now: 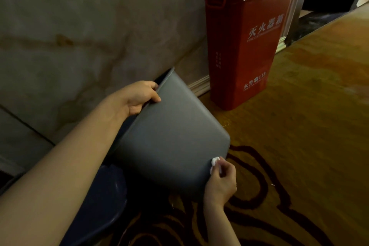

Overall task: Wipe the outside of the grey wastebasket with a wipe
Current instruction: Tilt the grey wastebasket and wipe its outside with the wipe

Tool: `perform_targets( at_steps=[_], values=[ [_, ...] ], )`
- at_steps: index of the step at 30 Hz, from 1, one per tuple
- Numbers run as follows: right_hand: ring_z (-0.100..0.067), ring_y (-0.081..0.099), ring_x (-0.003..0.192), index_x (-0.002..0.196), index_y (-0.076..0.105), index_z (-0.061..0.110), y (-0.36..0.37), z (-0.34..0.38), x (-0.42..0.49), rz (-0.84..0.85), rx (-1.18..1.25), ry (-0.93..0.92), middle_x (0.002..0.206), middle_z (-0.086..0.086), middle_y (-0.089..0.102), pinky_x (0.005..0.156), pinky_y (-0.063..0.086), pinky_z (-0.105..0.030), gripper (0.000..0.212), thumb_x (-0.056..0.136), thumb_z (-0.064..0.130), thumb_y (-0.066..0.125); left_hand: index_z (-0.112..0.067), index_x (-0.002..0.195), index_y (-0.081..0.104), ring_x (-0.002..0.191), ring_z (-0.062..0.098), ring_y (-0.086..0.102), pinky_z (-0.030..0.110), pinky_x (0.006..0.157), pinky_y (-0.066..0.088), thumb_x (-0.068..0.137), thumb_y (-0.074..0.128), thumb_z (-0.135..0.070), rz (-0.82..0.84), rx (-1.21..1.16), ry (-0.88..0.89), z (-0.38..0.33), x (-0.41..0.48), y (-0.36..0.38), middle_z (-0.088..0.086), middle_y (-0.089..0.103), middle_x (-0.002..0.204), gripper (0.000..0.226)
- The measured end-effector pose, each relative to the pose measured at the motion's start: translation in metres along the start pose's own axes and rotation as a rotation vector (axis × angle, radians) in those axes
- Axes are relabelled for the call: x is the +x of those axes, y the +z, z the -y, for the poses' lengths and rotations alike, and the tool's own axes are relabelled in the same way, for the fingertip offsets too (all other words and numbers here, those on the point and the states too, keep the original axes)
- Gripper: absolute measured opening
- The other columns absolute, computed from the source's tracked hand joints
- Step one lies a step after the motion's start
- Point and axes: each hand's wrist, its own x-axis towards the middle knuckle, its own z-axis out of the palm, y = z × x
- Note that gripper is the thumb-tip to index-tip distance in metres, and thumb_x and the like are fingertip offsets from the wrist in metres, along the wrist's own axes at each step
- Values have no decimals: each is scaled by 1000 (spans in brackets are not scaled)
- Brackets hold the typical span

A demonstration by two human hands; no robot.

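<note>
The grey wastebasket (pixel 169 132) is tilted, its open top toward the wall on the left and its base toward the right. My left hand (pixel 137 97) grips the rim at the upper left, thumb on the outside. My right hand (pixel 221 179) presses a small white wipe (pixel 215 161) against the basket's lower right corner near the base. Most of the wipe is hidden under my fingers.
A tall red fire-extinguisher box (pixel 242 46) stands on the floor just behind the basket, against the marble wall (pixel 79 36). A dark blue rounded object (pixel 99 201) lies below the basket at the lower left. Patterned orange carpet (pixel 299 126) stretches to the right.
</note>
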Motion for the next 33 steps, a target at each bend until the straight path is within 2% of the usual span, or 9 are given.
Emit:
perform_targets(
  at_steps=[6,11,14,16,19,21,25,28,33],
  values=[
    [-6,57,94,89,62,23,-4,7,8,-17,86,4,94,13,61,68,37,-10,8,87,15,63,-16,83,59,76,18,69,30,65,56,80,49,10,141,-145,181,21,-15,3,5,72,78,28],
    [-12,63,94,94,61,23,-6,31,6,-10,128,-41,93,7,63,66,43,-11,11,87,14,63,-20,89,62,82,17,71,29,67,57,77,56,2,253,-225,210,41,-27,-7,2,75,84,25],
    [-6,62,99,103,63,20,6,66,-18,113,181,-239,103,6,64,78,55,-22,18,87,11,62,-22,101,61,88,18,71,29,70,57,70,60,-3,288,-238,207,46,-32,-15,2,76,91,37],
    [-5,61,102,107,63,16,19,100,-34,191,201,-477,108,3,64,86,54,-25,23,86,8,62,-27,114,56,91,18,70,29,72,58,70,58,1,311,-257,206,49,-34,-19,2,76,95,52],
    [-9,59,103,103,64,7,41,145,-48,269,197,-850,107,-5,66,91,47,-17,21,83,1,64,-31,118,54,92,15,70,26,73,57,70,53,9,372,-310,235,50,-37,-19,0,74,101,62],
    [-12,57,101,98,65,3,53,157,-50,301,157,-967,104,-11,67,91,41,-11,18,82,-5,62,-29,118,56,94,13,68,24,75,56,75,47,15,383,-292,266,49,-39,-17,-2,73,104,62],
    [-17,57,101,95,64,1,62,150,-46,301,85,-1043,106,-12,66,90,40,-13,14,84,-6,59,-28,112,60,93,11,69,22,72,55,78,44,17,387,-289,289,46,-38,-15,-4,75,100,59],
    [-13,54,102,95,65,3,61,141,-33,291,71,-1061,107,-10,67,91,42,-15,14,84,-4,60,-25,117,57,95,12,69,24,75,56,79,44,16,393,-287,282,44,-33,-12,-2,74,102,57],
    [-17,59,100,98,67,6,49,120,8,163,40,-735,107,-10,68,85,46,-21,16,85,0,59,-22,122,55,98,15,68,26,77,56,74,53,6,372,-313,251,46,-26,-18,1,73,105,56]
  ],
)
